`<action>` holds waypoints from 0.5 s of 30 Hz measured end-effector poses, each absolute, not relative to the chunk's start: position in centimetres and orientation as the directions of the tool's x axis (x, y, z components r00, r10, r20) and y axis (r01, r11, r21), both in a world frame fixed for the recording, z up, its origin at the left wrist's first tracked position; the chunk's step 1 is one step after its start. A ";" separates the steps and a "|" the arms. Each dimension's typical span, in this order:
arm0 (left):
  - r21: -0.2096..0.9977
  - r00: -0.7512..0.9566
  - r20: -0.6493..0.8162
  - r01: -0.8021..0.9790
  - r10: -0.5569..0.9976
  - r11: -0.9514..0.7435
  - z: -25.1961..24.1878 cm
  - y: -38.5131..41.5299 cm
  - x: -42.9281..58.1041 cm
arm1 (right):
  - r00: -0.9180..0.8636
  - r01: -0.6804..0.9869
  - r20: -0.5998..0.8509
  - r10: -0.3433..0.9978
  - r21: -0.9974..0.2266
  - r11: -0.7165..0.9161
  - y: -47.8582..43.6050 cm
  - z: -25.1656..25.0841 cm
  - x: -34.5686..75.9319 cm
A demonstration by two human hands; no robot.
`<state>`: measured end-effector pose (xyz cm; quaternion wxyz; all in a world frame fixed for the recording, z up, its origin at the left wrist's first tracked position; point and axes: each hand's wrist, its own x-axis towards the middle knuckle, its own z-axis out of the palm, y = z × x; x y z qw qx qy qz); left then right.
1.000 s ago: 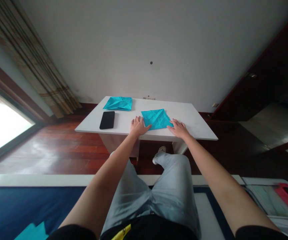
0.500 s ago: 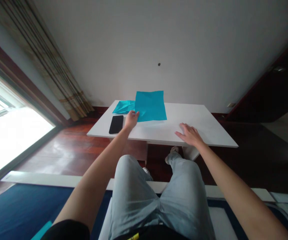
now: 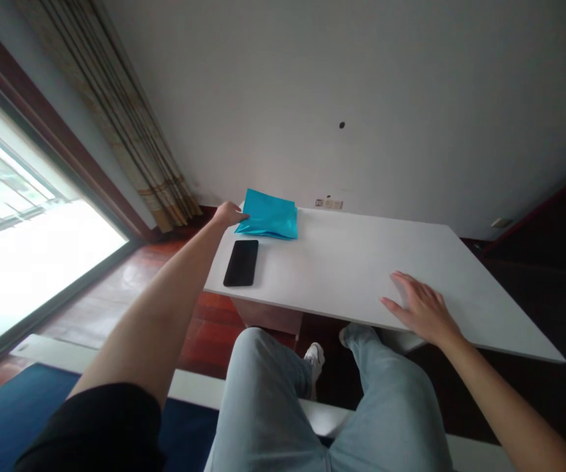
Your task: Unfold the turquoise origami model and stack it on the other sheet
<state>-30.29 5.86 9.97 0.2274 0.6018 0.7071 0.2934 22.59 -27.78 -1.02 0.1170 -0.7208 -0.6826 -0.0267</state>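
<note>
At the table's far left corner, my left hand (image 3: 230, 215) pinches the left edge of a flat turquoise plastic bag (image 3: 270, 213). This bag lies over a second, crinkled turquoise one, of which only parts of the edges show. Just in front of the bags is a black smartphone (image 3: 241, 263), lying flat with its dark face up. My right hand (image 3: 420, 307) is over the front right part of the white table (image 3: 342, 262), fingers spread and holding nothing. Whether its fingertips touch the tabletop I cannot tell.
Behind the table rises a grey wall with a socket panel (image 3: 329, 204). A patterned curtain (image 3: 165, 190) and a bright window (image 3: 12, 190) are on the left. My legs in light jeans (image 3: 273, 400) reach under the table's front edge.
My left hand has carried the flat bag left and down onto the other bag. My right hand stays spread over the table's right side. The view has shifted and come closer.
</note>
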 end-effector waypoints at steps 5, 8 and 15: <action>0.458 -0.075 0.161 0.889 0.984 -0.007 10.2 7.6 -30.0 | 0.039 0.987 0.218 0.975 -0.162 -0.003 -28.1 -0.8 22.8; 0.328 0.116 0.195 0.928 0.974 -0.176 8.1 7.3 -26.3 | 0.034 0.983 0.216 0.976 -0.181 0.006 -28.3 -0.5 22.7; 0.194 0.229 -0.081 0.958 0.970 -0.210 2.4 6.5 -19.8 | 0.061 0.987 0.221 0.973 -0.159 -0.026 -28.1 -0.8 22.9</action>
